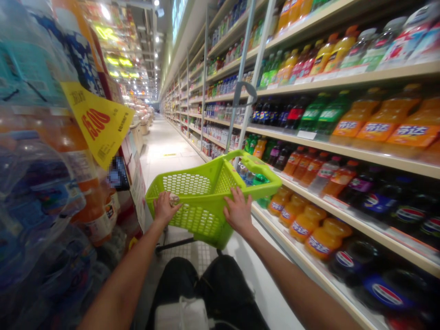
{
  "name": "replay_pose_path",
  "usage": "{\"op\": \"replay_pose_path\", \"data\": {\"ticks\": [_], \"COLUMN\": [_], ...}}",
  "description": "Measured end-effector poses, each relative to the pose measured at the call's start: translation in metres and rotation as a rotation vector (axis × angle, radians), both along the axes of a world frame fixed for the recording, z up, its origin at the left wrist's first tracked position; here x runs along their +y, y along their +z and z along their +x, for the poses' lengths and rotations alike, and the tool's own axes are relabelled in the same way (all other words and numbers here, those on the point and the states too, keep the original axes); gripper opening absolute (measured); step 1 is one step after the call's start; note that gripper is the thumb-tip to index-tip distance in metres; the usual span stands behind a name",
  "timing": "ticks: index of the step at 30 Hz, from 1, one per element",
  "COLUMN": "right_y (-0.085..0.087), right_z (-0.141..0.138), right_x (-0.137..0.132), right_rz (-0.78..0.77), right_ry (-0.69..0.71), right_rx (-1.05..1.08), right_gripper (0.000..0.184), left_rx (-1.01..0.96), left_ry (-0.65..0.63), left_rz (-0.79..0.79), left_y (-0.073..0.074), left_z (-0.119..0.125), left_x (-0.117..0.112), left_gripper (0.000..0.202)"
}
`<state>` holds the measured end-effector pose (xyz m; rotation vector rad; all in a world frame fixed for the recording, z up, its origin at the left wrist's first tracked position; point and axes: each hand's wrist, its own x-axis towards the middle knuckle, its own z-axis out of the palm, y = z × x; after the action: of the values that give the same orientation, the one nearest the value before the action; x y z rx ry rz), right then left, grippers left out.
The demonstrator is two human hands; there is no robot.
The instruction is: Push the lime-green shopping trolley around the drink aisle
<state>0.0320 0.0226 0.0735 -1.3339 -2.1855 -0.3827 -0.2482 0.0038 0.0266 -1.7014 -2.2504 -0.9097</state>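
A lime-green plastic shopping basket [192, 188] on a wheeled frame stands tilted in the aisle in front of me. My left hand [164, 207] grips its near left rim, fingers curled over the edge. On the near right rim rests my right hand [238, 211], fingers spread and bent over the plastic. The basket's grey pull handle [244, 91] rises behind it. Green items show at the far end of the basket.
Shelves of soft-drink bottles [343, 137] run along the right, orange and dark cola ones lowest. Stacked bottle packs [44, 192] with a yellow price sign [99, 123] crowd the left. The pale aisle floor [165, 142] stretches ahead. My dark trousers are below.
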Motion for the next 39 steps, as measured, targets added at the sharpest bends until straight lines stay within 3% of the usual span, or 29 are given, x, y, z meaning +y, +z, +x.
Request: {"op": "replay_pose_path", "data": {"ticks": [2, 6, 12, 15, 20, 23, 25, 29, 31, 34, 39], "right_y": [-0.001, -0.002, -0.003, -0.004, -0.005, -0.005, -0.005, -0.008, -0.009, -0.010, -0.015], "right_z": [0.000, 0.003, 0.003, 0.000, -0.001, 0.001, 0.002, 0.001, -0.001, -0.003, -0.008], "right_x": [0.000, 0.000, 0.000, 0.000, -0.002, -0.002, -0.002, -0.002, -0.002, -0.002, -0.006], "right_rz": [0.003, 0.017, 0.010, 0.014, 0.006, 0.006, 0.010, 0.022, 0.023, 0.023, 0.001], "right_ry": [-0.002, 0.031, 0.037, 0.028, 0.022, 0.032, 0.043, 0.058, 0.056, 0.063, 0.129], "right_rx": [0.011, 0.011, 0.031, 0.049, 0.048, 0.036, 0.034, 0.061, 0.079, 0.105, 0.200], "right_gripper": [0.031, 0.030, 0.029, 0.028, 0.028, 0.028, 0.028, 0.026, 0.026, 0.026, 0.039], "left_rx": [-0.031, 0.019, 0.115, 0.115, 0.156, 0.169, 0.149, 0.003, -0.054, -0.048, -0.023], "left_ry": [0.051, 0.011, 0.228, 0.129, -0.132, -0.199, -0.132, 0.147, 0.208, 0.122, -0.212], "left_rz": [0.034, 0.077, 0.030, -0.003, 0.000, -0.005, 0.007, 0.016, 0.016, -0.006, -0.060], "left_y": [-0.001, 0.001, -0.002, -0.005, -0.003, -0.001, 0.000, 0.000, 0.001, 0.007, 0.026], "left_z": [0.000, -0.018, -0.055, -0.043, 0.008, 0.016, 0.005, -0.024, -0.026, -0.004, 0.068], "left_x": [0.005, 0.002, -0.017, -0.011, 0.005, 0.004, -0.001, -0.012, -0.012, -0.007, -0.001], "left_gripper": [0.041, 0.035, 0.037, 0.039, 0.042, 0.042, 0.040, 0.037, 0.038, 0.039, 0.044]}}
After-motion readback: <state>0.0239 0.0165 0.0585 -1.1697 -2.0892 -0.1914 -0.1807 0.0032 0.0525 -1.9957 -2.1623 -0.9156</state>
